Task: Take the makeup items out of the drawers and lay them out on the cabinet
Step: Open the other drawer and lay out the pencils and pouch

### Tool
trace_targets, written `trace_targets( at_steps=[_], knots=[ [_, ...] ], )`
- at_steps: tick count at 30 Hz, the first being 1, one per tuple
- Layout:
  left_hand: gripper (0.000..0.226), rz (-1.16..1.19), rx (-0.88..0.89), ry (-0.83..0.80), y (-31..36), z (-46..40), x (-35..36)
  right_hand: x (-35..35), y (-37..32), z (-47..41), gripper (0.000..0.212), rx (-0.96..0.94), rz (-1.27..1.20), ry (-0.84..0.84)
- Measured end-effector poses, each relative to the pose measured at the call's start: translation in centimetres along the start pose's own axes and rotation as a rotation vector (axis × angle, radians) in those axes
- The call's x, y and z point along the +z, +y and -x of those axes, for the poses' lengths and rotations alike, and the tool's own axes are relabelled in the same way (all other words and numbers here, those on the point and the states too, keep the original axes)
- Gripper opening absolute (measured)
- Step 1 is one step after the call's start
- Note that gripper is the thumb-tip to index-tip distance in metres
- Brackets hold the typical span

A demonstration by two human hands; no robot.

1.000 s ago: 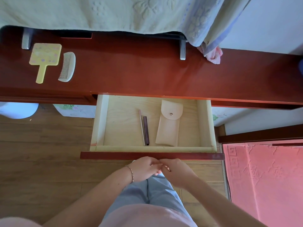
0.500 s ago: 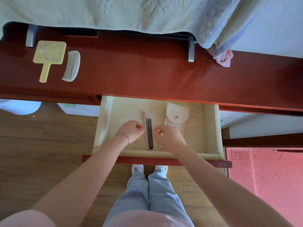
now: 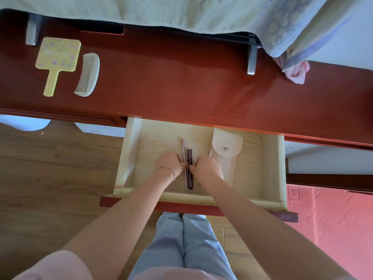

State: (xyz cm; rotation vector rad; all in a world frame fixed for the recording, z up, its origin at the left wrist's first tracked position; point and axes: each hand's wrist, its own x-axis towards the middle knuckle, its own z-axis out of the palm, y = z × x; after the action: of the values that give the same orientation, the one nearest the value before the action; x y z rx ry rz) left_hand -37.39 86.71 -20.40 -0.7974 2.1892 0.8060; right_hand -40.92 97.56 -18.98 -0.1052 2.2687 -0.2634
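The open pale wooden drawer [image 3: 129, 158] holds a thin pale pink pencil [image 3: 183, 146], a dark maroon stick [image 3: 189, 155] right beside it, and a cream snap pouch [image 3: 227, 146] to their right. Both hands are inside the drawer. My left hand [image 3: 170, 164] has curled fingers whose tips pinch the pale pencil from the left. My right hand [image 3: 205, 167] pinches the maroon stick from the right, lying partly over the pouch. Both sticks still lie on the drawer floor. On the red-brown cabinet top [image 3: 181, 81], a yellow hand mirror [image 3: 58, 57] and a white comb [image 3: 88, 74] lie far left.
A pale cloth [image 3: 181, 13] hangs over something on metal feet [image 3: 251, 59] at the back of the cabinet. A pink rag [image 3: 296, 71] lies at the right. A pink mat [image 3: 333, 229] covers the floor on the right. The drawer front [image 3: 201, 207] juts toward my legs.
My hands rose from below the drawer front into the drawer and closed in on the two sticks from either side. The view shifted slightly closer.
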Motion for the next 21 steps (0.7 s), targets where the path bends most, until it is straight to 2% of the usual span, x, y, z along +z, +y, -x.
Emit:
trace_targets(
  at_steps=[7,11,15,21],
  knots=[
    [0.037,-0.050,-0.019,0.018,0.4,-0.4,0.7,0.3,-0.3,-0.1,0.016,-0.008,0.008,-0.002],
    [0.033,-0.077,-0.005,0.013,0.5,-0.3,0.8,0.1,-0.3,0.1,0.017,-0.021,-0.009,-0.019],
    [0.026,-0.120,-0.001,0.016,0.2,-0.2,0.4,-0.6,0.0,0.5,0.025,-0.044,-0.046,-0.020],
    [0.030,-0.222,0.040,0.040,1.3,0.4,0.5,-1.0,0.2,0.9,0.009,-0.065,-0.092,-0.016]
  ],
)
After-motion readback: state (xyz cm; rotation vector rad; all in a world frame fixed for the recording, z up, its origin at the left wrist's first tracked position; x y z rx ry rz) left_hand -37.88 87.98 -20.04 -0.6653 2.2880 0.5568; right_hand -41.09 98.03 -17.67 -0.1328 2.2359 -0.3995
